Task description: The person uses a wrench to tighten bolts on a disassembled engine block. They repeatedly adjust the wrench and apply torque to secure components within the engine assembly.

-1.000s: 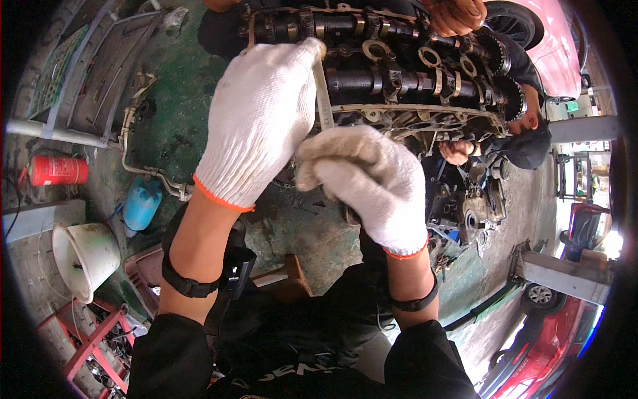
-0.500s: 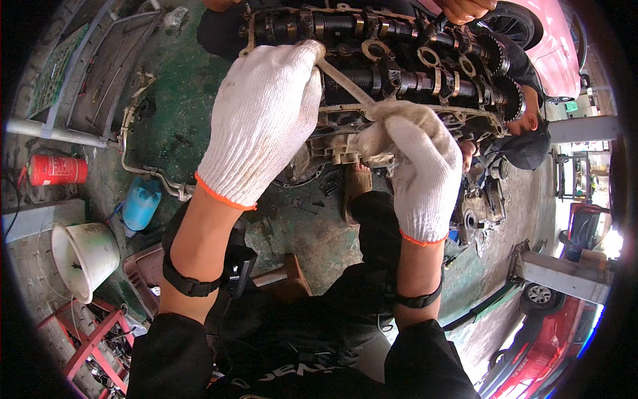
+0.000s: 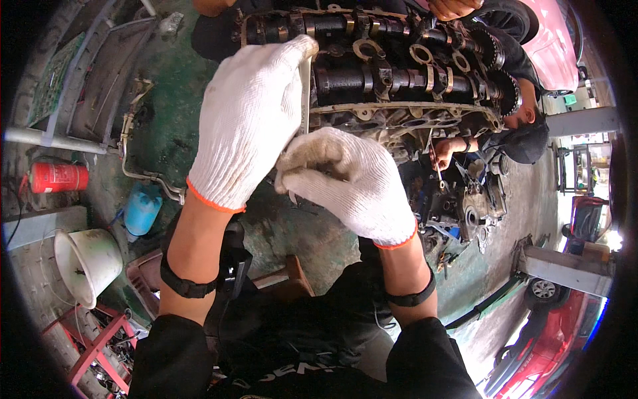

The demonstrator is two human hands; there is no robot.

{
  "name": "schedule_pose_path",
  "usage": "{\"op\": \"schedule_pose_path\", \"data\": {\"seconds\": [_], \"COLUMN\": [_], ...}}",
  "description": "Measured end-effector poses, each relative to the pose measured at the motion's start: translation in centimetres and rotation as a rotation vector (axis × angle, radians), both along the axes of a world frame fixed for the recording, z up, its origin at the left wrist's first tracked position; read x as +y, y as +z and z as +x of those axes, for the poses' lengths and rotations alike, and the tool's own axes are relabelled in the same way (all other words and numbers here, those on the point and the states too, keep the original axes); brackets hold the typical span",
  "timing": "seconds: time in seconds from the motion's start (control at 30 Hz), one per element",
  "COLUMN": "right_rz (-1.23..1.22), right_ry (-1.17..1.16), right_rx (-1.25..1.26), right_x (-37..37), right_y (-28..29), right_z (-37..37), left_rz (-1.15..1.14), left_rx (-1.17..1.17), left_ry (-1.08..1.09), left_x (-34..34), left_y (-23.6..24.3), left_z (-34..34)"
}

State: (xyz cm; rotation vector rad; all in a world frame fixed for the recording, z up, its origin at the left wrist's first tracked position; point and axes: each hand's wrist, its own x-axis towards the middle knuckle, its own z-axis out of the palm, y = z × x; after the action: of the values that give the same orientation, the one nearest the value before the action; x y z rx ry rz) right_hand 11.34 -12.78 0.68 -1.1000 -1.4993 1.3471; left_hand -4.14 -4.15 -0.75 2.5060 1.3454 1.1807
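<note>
A slim metal wrench point(image 3: 305, 100) runs between my two white-gloved hands. My left hand point(image 3: 259, 113) is closed around its upper end, over the left part of an engine's cylinder head point(image 3: 412, 113); the glove hides the wrench's tip and whatever it sits on. Lower down, my right hand point(image 3: 342, 173) grips the other end with curled fingers, just off the near edge of the cylinder head. Two dark camshafts point(image 3: 342, 82) lie in the cylinder head, with toothed sprockets point(image 3: 510, 93) at their right ends.
Another person's hand point(image 3: 448, 153) holds a thin metal tool at the near right; more hands point(image 3: 455, 8) show at the far side. Engine parts point(image 3: 475, 213) lie on the floor at right. A red extinguisher point(image 3: 60, 177), blue jug point(image 3: 142, 209) and white bucket point(image 3: 90, 266) stand left.
My right hand has swung left and toward me, turning the wrench from slanting right to pointing nearly straight at me. My left hand stays near the same spot. The other person's hand has come into clearer view.
</note>
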Motion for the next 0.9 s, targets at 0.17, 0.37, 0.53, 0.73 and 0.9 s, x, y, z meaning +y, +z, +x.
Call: {"op": "schedule_pose_path", "data": {"seconds": [0.17,0.37,0.53,0.73,0.9], "right_rz": [0.151,0.036,0.103,0.148,-0.017], "right_ry": [0.005,-0.169,-0.345,-0.54,-0.458], "right_rx": [0.043,0.304,0.426,0.391,0.333], "right_x": [-0.3,-0.5,-0.2,0.0,0.0], "right_y": [0.6,0.8,0.9,0.7,1.3], "right_z": [0.6,1.4,1.9,2.4,2.9], "left_rz": [0.141,-0.004,0.012,0.089,0.082], "left_rx": [-0.052,0.043,0.025,0.037,0.059], "left_ry": [0.0,0.019,0.024,0.038,0.044], "left_x": [-0.1,-0.3,-0.4,-0.3,-0.3], "left_y": [0.3,0.1,-0.2,-0.5,-0.6], "left_z": [0.1,0.4,0.6,0.9,0.9]}}
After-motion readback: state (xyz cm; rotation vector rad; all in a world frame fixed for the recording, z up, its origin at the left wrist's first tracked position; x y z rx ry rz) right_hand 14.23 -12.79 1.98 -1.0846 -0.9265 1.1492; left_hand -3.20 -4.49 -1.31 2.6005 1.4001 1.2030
